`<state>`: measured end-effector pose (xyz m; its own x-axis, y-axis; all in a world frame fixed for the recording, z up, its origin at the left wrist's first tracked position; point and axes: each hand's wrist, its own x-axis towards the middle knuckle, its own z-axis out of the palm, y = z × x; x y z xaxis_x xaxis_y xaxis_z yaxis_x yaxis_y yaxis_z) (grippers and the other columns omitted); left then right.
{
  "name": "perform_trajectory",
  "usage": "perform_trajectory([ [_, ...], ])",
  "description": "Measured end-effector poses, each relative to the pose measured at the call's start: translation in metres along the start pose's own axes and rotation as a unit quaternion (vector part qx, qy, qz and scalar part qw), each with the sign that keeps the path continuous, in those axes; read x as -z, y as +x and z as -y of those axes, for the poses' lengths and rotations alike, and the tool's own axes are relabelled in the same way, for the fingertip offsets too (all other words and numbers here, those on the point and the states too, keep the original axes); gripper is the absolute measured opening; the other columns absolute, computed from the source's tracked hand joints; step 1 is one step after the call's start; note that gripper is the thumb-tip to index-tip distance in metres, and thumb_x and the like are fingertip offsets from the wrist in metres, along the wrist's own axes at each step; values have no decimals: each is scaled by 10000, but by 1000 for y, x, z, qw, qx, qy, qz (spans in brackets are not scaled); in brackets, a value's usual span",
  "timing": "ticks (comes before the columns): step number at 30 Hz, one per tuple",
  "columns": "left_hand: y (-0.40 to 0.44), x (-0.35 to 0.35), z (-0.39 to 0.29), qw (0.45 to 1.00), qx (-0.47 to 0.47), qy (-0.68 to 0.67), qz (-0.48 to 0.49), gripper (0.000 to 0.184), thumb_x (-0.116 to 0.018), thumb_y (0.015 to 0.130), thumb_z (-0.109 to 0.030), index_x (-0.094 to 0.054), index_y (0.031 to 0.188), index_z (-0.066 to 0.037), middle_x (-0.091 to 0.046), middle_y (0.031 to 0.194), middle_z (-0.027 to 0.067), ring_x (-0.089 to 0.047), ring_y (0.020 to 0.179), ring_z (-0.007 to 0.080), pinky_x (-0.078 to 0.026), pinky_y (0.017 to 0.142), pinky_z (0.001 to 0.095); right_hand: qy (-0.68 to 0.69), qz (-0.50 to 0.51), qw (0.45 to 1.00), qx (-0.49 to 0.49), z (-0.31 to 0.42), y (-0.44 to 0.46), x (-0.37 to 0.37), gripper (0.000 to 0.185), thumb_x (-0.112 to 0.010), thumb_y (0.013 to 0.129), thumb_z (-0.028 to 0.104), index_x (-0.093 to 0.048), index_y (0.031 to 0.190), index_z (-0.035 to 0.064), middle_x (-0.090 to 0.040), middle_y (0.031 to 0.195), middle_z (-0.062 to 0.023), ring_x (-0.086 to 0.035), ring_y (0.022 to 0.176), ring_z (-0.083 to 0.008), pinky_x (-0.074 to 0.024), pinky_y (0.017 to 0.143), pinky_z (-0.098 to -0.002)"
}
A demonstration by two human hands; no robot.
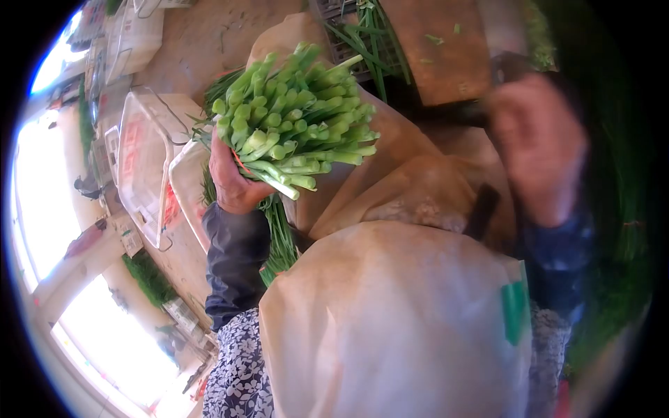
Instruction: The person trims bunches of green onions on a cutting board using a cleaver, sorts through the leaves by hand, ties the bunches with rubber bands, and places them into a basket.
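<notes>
My left hand (233,181) is wrapped round a thick bunch of green chive-like stalks (293,118), their cut ends facing up and to the right. A red band (240,161) shows at the bunch, beside my thumb. Long thin green leaves (280,240) hang below this hand, over my left forearm's inner side. On the right, my right hand (540,150) is closed in a fist and smeared by motion. Dark shapes lie at its upper and left edges, too blurred to name. Between my hands, a stained, pale apron (397,299) covers my lap.
White plastic baskets (171,157) stand on the floor at left. A dark crate (341,31) with loose green leaves (376,42) is ahead, beside a brown board (446,52) with green scraps. Greens (631,209) are piled in shadow at right. Bright windows (115,341) line the left.
</notes>
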<state>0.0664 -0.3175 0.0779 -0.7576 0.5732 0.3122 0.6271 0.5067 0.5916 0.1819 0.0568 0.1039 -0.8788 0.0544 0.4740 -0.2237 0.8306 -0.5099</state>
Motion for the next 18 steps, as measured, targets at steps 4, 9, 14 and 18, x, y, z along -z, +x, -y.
perform_trajectory([
  [4,0,1,-2,999,-2,36,-1,1042,-955,551,-393,-448,1344,54,-599,1227,203,-639,1057,342,-493,933,418,-147,-47,972,-178,-60,-42,45,168,-591,873,-25,-671,1007,38,-675,923,-102,-665,811,-216,-541,735,-312],
  [9,3,0,-7,999,0,46,-2,1046,-952,549,-399,-447,1342,58,-593,1231,213,-631,1064,356,-488,938,427,213,59,973,-73,11,-12,14,317,-626,783,-106,-642,1077,12,-630,1059,-119,-635,839,-216,-526,761,-328],
  [14,0,-1,-9,999,3,51,-9,1050,-950,547,-404,-446,1341,61,-588,1235,223,-624,1072,369,-484,943,435,289,100,952,4,45,20,-41,308,-677,730,-107,-655,1018,-2,-582,949,-138,-611,786,-267,-503,676,-310],
  [18,1,0,-8,999,2,51,-10,1053,-949,545,-408,-445,1340,64,-583,1238,231,-618,1078,380,-480,948,442,318,89,944,18,48,27,-40,287,-702,728,-75,-659,1002,-1,-577,933,-133,-607,781,-281,-496,678,-324],
])
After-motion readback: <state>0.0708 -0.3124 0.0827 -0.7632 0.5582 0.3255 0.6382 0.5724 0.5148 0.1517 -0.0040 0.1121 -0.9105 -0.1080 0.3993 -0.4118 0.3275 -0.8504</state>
